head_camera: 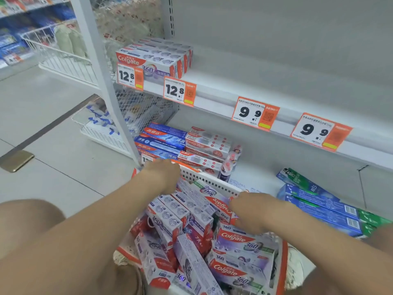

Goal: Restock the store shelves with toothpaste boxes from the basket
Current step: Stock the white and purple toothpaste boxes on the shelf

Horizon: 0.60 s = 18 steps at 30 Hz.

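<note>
The upper shelf (212, 90) stood mostly bare beside one Colgate row (155, 56), probably why the basket (212, 183) sat tight against the lower shelf (265, 169). Its toothpaste boxes (180, 220) lay jumbled inside. The left hand (161, 173) and right hand (251, 209) reached in, but blur hid each grip's state.

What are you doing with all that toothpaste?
A person reaches both hands into a white basket heaped with toothpaste boxes. The left hand is at its far rim, the right hand on the boxes; both are blurred, so no grip is clear. One stack sits on the upper shelf.
</note>
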Tool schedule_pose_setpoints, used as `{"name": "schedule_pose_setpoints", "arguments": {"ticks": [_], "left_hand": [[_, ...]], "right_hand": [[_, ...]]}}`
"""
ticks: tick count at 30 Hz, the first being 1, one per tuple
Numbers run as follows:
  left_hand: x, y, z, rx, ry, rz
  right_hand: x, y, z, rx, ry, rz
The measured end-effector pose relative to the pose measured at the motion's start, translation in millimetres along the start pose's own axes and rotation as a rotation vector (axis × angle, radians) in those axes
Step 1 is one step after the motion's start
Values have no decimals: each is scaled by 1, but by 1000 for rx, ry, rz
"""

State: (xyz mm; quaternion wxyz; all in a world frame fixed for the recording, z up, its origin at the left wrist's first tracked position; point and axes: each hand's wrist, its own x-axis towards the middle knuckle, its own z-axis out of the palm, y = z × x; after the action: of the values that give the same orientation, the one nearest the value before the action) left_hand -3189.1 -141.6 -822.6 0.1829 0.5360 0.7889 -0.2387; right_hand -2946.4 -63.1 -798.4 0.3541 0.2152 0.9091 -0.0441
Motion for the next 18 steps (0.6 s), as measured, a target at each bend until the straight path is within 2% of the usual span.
{"name": "schedule_pose_setpoints", "arguments": {"ticks": [5, 10, 15, 18], "left_hand": [[6, -9, 39, 2, -11, -197], [10, -11, 64, 82, 51, -244], [11, -24, 62, -202, 108, -300], [1, -25, 49, -339, 34, -294]], "right_hand": [[2, -17, -3, 49, 162, -88], [14, -39, -26, 56, 274, -185], [27, -44, -47, 43, 293, -204], [33, -42, -52, 32, 303, -162]]}}
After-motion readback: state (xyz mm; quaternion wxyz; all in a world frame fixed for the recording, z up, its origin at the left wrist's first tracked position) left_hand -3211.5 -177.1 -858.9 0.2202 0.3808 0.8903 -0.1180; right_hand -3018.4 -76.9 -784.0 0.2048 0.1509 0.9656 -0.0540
